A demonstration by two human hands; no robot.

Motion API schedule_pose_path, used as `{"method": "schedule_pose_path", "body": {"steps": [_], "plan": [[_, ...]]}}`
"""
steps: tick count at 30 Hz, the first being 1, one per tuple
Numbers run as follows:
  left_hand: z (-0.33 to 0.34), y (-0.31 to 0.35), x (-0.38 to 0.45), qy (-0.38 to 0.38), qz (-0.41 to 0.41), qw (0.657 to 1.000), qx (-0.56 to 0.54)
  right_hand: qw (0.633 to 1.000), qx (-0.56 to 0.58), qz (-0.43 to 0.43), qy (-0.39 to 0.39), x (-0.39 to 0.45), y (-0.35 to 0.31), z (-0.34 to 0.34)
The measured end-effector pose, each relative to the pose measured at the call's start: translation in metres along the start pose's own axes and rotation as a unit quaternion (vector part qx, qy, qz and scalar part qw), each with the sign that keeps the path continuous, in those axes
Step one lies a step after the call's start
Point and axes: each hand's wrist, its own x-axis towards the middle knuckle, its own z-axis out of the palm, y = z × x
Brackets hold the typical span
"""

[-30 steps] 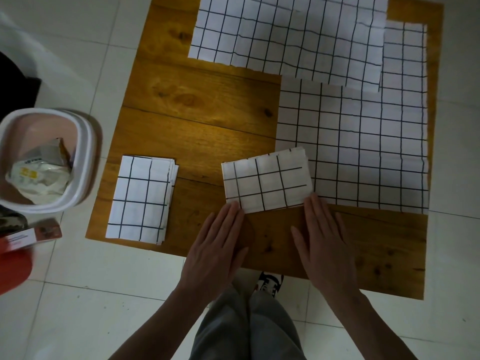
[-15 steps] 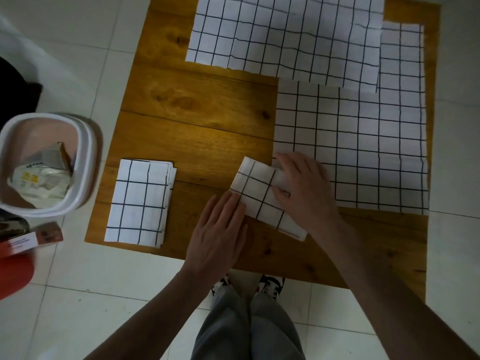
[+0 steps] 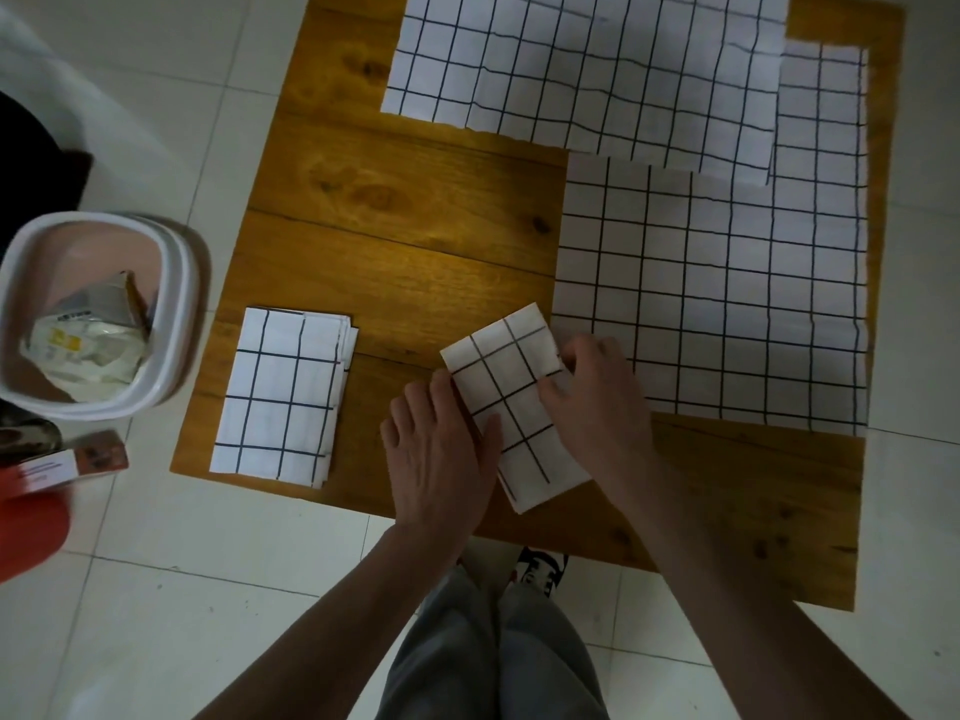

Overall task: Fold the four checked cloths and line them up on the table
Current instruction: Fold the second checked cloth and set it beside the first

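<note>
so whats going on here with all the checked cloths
A person is folding checked cloths on a wooden table. Both hands are on a small folded cloth that lies askew near the front edge: the left hand rests on its left side, and the right hand holds its right edge. Another folded cloth already lies at the front left. Two cloths are unfolded: one spread on the right, and one at the back overlapping it.
</note>
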Motion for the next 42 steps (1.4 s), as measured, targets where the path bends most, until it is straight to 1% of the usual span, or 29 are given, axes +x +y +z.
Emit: {"method": "schedule_pose_path", "body": {"steps": [2,6,9,12,14,17,21,23,25,26,27,32,37,42], "plan": [[-0.001,0.005,0.003,-0.013,-0.036,0.999,-0.018,0.999,0.035,0.01,0.01,-0.007,0.001,0.005],[-0.007,0.021,0.006,-0.054,-0.124,0.989,-0.064,0.987,0.154,0.037,0.026,-0.017,0.005,0.014],[-0.009,0.03,0.006,-0.06,-0.18,0.976,-0.104,0.984,0.169,0.051,0.023,-0.023,0.008,0.02],[-0.009,0.031,0.008,-0.063,-0.193,0.972,-0.12,0.979,0.195,0.055,0.013,-0.028,0.012,0.021],[-0.009,0.029,0.006,-0.058,-0.164,0.98,-0.097,0.976,0.213,0.05,-0.01,-0.032,0.016,0.021],[-0.008,0.021,0.002,-0.046,-0.102,0.992,-0.05,0.98,0.196,0.036,-0.007,-0.038,0.017,0.022],[-0.006,-0.001,-0.001,0.001,-0.036,0.999,-0.009,0.977,0.213,0.018,-0.025,-0.043,0.011,0.028],[-0.007,-0.015,-0.003,0.014,0.055,0.998,0.034,0.978,0.206,0.007,-0.034,-0.044,0.005,0.032],[-0.008,-0.029,-0.002,0.012,0.163,0.984,0.074,0.98,0.199,0.004,-0.027,-0.043,-0.002,0.038],[-0.008,-0.035,-0.002,0.006,0.202,0.976,0.081,0.98,0.199,0.002,-0.022,-0.042,-0.006,0.04],[-0.008,-0.041,-0.003,-0.001,0.222,0.972,0.079,0.98,0.198,-0.002,-0.018,-0.042,-0.01,0.042],[-0.011,-0.059,-0.005,-0.039,0.213,0.974,0.073,0.983,0.184,0.002,-0.001,-0.043,-0.026,0.048],[-0.012,-0.07,0.001,-0.04,0.221,0.971,0.081,0.992,0.128,0.008,0.001,-0.043,-0.036,0.049],[-0.015,-0.079,-0.002,-0.038,0.221,0.971,0.077,0.997,0.08,-0.021,0.004,-0.045,-0.039,0.055]]}}
